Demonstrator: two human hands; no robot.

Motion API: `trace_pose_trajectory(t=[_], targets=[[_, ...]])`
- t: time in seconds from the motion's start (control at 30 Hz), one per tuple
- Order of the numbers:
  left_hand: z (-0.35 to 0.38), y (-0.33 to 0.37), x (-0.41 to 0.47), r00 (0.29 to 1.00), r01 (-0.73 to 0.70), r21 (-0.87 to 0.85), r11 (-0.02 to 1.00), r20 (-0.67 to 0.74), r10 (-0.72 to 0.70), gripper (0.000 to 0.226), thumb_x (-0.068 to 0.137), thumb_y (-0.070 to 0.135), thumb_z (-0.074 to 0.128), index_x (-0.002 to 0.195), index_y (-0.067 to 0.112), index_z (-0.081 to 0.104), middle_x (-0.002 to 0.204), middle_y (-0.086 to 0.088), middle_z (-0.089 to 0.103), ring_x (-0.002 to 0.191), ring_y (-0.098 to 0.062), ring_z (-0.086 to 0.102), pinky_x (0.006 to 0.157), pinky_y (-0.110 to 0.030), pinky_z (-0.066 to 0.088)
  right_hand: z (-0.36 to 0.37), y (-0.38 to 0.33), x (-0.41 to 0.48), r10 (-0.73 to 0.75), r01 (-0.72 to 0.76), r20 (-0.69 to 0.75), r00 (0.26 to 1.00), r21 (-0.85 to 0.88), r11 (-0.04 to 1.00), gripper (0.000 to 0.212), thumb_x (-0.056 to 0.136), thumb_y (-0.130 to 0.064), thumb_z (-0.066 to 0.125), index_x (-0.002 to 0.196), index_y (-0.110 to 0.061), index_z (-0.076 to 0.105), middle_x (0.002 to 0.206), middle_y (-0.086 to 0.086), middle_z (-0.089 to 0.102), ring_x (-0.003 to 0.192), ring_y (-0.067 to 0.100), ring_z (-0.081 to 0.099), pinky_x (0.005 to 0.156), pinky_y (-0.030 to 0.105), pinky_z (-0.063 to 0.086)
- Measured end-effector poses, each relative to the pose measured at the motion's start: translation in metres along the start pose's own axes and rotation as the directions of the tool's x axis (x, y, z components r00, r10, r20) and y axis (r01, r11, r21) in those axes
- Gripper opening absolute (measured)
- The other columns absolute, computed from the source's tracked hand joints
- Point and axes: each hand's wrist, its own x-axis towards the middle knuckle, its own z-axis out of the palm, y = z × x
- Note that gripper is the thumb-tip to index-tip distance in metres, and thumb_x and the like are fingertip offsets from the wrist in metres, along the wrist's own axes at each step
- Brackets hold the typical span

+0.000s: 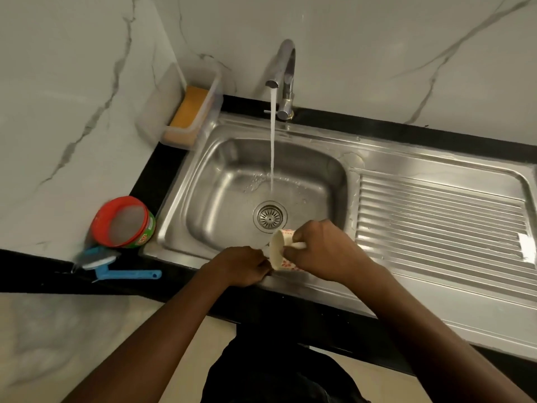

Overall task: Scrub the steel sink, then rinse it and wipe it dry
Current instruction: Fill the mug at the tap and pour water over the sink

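The steel sink [220,181] has a round drain [269,217] in its basin and a ribbed drainboard [436,216] on the right. Water runs from the chrome tap [286,77] in a steady stream onto the basin floor just behind the drain. My right hand [322,251] grips a cream cup [279,251] with orange flowers, tipped on its side over the sink's front rim, mouth toward the left. My left hand [241,266] is closed at the front rim, touching the cup's mouth edge; whether it holds anything is hidden.
A clear caddy holding an orange sponge [189,110] stands at the back left corner. A red-lidded tub [123,222] and a blue-handled brush [116,269] lie on the dark counter left of the sink. Marble wall behind.
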Motion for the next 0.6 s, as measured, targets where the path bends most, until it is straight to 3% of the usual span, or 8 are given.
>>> trace_pose_trajectory(t=[0.1, 0.2, 0.37, 0.43, 0.6], targets=[[0.002, -0.01, -0.004, 0.996, -0.013, 0.026, 1.0, -0.084, 0.016, 0.041, 0.109, 0.05, 0.037, 0.116, 0.024, 0.068, 0.111, -0.006, 0.074, 0.102, -0.027, 0.069, 0.083, -0.038, 0.051, -0.006, 0.011, -0.004, 0.051, -0.052, 0.056, 0.997, 0.009, 0.999, 0.032, 0.089, -0.046, 0.066, 0.086, -0.017, 0.079, 0.08, 0.003, 0.07, 0.068, 0.018, 0.066, 0.056, 0.027, 0.047], [0.011, -0.016, -0.007, 0.993, -0.069, -0.007, 0.998, -0.101, 0.068, 0.046, 0.107, 0.058, 0.03, 0.116, 0.029, 0.066, 0.111, 0.0, 0.074, 0.102, -0.023, 0.069, 0.086, -0.04, 0.055, -0.02, 0.035, -0.012, 0.099, -0.096, 0.07, 0.993, -0.048, 0.994, 0.031, 0.091, -0.043, 0.067, 0.091, -0.014, 0.081, 0.087, 0.007, 0.075, 0.071, 0.019, 0.067, 0.055, 0.022, 0.046], [0.014, -0.023, -0.006, 0.982, 0.003, 0.111, 0.994, -0.19, 0.018, 0.056, 0.11, 0.056, 0.028, 0.104, 0.02, 0.069, 0.105, -0.005, 0.074, 0.1, -0.026, 0.068, 0.079, -0.036, 0.043, -0.035, 0.067, -0.01, 0.187, -0.181, 0.025, 0.982, -0.152, 0.972, 0.037, 0.087, -0.049, 0.065, 0.092, -0.015, 0.08, 0.088, 0.011, 0.076, 0.073, 0.024, 0.07, 0.067, 0.038, 0.059], [0.014, -0.023, -0.007, 0.981, 0.017, 0.155, 0.988, -0.192, 0.014, 0.058, 0.111, 0.056, 0.026, 0.103, 0.018, 0.069, 0.106, -0.006, 0.074, 0.103, -0.027, 0.068, 0.081, -0.037, 0.037, -0.033, 0.06, -0.002, 0.204, -0.202, -0.001, 0.979, -0.141, 0.969, 0.034, 0.089, -0.045, 0.066, 0.09, -0.014, 0.079, 0.086, 0.012, 0.075, 0.071, 0.024, 0.069, 0.065, 0.037, 0.059], [0.004, -0.039, -0.015, 0.987, 0.053, 0.171, 0.984, -0.161, -0.025, 0.06, 0.112, 0.054, 0.024, 0.106, 0.015, 0.069, 0.107, -0.008, 0.074, 0.103, -0.026, 0.068, 0.09, -0.04, 0.044, -0.001, 0.003, 0.037, 0.116, -0.119, -0.059, 0.992, -0.049, 0.992, 0.029, 0.092, -0.041, 0.061, 0.083, -0.014, 0.064, 0.084, 0.008, 0.065, 0.07, 0.026, 0.061, 0.062, 0.031, 0.049]])
